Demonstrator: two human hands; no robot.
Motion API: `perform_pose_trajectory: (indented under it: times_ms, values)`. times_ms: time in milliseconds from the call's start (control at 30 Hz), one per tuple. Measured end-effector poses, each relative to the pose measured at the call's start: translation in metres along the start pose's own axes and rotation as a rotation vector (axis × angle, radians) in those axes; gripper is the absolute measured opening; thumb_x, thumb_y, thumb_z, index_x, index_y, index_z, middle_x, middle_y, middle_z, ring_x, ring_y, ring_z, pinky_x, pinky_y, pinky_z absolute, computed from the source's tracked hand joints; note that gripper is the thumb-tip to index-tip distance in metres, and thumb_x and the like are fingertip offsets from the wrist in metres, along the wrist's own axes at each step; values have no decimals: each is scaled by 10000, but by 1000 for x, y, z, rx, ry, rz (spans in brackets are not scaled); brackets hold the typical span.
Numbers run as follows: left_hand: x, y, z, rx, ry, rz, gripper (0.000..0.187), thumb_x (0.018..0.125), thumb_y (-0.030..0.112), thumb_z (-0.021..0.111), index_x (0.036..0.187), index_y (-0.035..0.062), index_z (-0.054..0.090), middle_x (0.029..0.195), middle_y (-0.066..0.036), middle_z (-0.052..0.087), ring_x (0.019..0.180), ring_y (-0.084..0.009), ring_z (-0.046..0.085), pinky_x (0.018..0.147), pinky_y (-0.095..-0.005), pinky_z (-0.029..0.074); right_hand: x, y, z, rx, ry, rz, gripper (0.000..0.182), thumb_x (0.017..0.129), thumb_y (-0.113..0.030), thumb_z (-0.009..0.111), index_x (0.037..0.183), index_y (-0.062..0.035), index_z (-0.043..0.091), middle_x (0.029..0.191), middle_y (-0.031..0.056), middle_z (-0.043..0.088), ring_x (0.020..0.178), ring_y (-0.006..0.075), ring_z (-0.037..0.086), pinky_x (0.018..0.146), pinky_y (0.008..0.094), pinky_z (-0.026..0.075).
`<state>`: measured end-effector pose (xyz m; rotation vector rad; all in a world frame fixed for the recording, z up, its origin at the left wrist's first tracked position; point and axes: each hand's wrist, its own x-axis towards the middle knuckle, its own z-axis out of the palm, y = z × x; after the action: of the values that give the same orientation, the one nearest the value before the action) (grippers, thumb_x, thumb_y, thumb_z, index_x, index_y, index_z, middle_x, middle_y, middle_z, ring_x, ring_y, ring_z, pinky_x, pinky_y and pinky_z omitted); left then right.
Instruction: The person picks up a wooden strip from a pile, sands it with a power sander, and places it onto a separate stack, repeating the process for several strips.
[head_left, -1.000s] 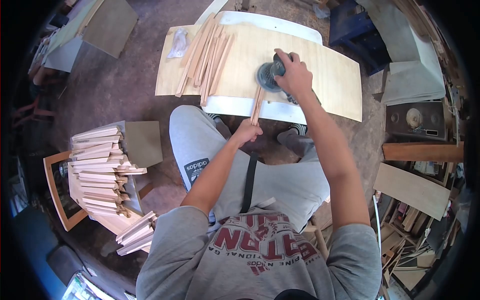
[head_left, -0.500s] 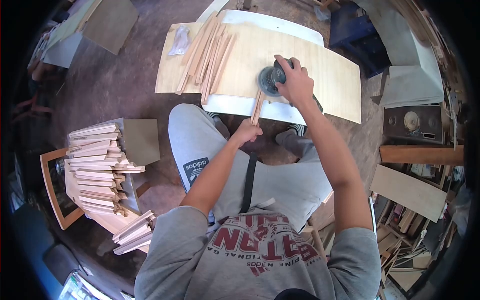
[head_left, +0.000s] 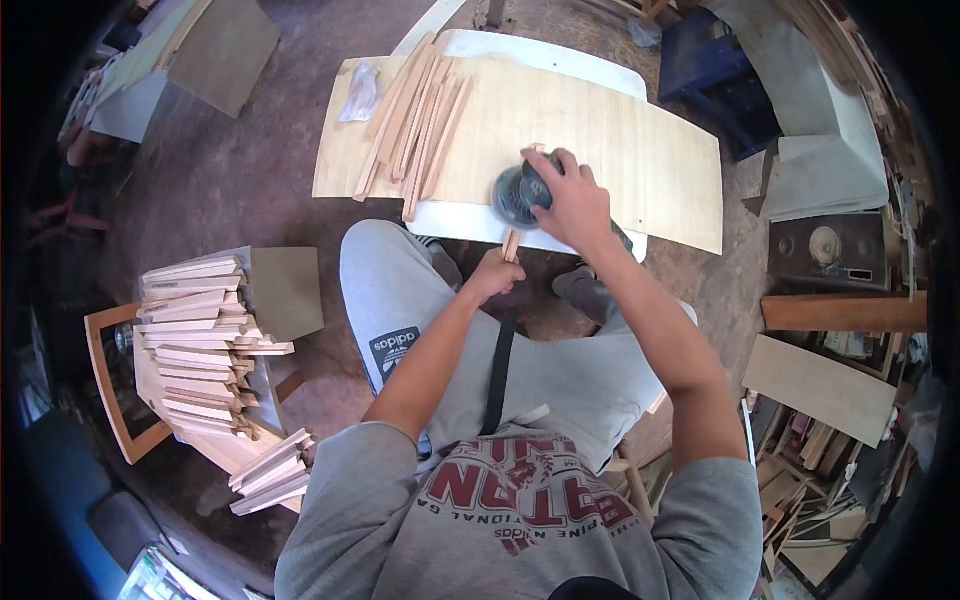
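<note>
My right hand (head_left: 578,203) is wrapped round the top of a dark orbital sander (head_left: 516,196), which rests over a narrow wooden strip (head_left: 511,243). My left hand (head_left: 495,275) grips the near end of that strip, just off the table's front edge. The sander hides most of the strip's middle; a bit of its far end shows above. Under them lies a pale plywood sheet (head_left: 620,170) on a white table (head_left: 450,220). Left of the sander, several loose wooden strips (head_left: 415,125) lie side by side on the plywood.
A clear plastic bag (head_left: 361,92) lies at the plywood's left end. Stacked wooden pieces (head_left: 200,345) fill a low stand on my left, beside a wooden frame (head_left: 110,390). To the right are a speaker box (head_left: 828,250), a leaning board (head_left: 820,388) and scrap wood (head_left: 800,500).
The sander has moved along the strip toward me and slightly left, with my right hand on it. It now covers more of the strip. My left hand keeps its hold.
</note>
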<state>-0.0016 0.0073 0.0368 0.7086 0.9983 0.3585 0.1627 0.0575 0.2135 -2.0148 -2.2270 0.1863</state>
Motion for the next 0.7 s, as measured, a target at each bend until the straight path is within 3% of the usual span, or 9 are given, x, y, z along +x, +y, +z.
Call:
perform_pose_trajectory:
  times_ms: [100, 233, 367, 533, 700]
  values:
    - [0, -3, -2, 15, 3, -10, 238, 814, -25, 724, 885, 76, 521, 699, -25, 520, 525, -129, 495, 451, -304, 380, 40, 16, 5, 8, 47, 85, 881, 717, -228, 865, 1490, -413, 486, 1407, 114, 581, 1080, 374, 689, 810, 495, 619]
    - [4, 2, 0, -41, 1, -15, 238, 809, -39, 716, 876, 74, 518, 702, -25, 531, 520, -128, 505, 446, -295, 383, 75, 43, 6, -31, 92, 206, 827, 736, -211, 814, 1476, -404, 500, 1368, 118, 586, 1019, 391, 692, 760, 477, 620]
    - [0, 3, 3, -93, 31, -28, 253, 806, -60, 718, 898, 69, 520, 709, -30, 539, 529, -131, 511, 446, -298, 388, 36, 38, 9, 42, 41, 148, 856, 739, -240, 852, 1496, -397, 484, 1431, 119, 564, 1113, 386, 672, 858, 509, 604]
    - [-1, -3, -1, -53, 48, 8, 261, 801, -63, 721, 913, 66, 524, 714, -36, 546, 527, -134, 509, 445, -303, 394, -24, -1, -1, 44, -41, 13, 901, 704, -210, 884, 1491, -402, 490, 1403, 99, 560, 1099, 354, 661, 805, 475, 618]
    - [0, -1, -3, -46, 33, -15, 258, 804, -52, 728, 920, 72, 534, 720, -42, 559, 526, -140, 517, 443, -304, 400, 15, 17, 10, 66, 61, 68, 876, 713, -208, 860, 1485, -400, 494, 1406, 100, 562, 1065, 362, 671, 833, 480, 612]
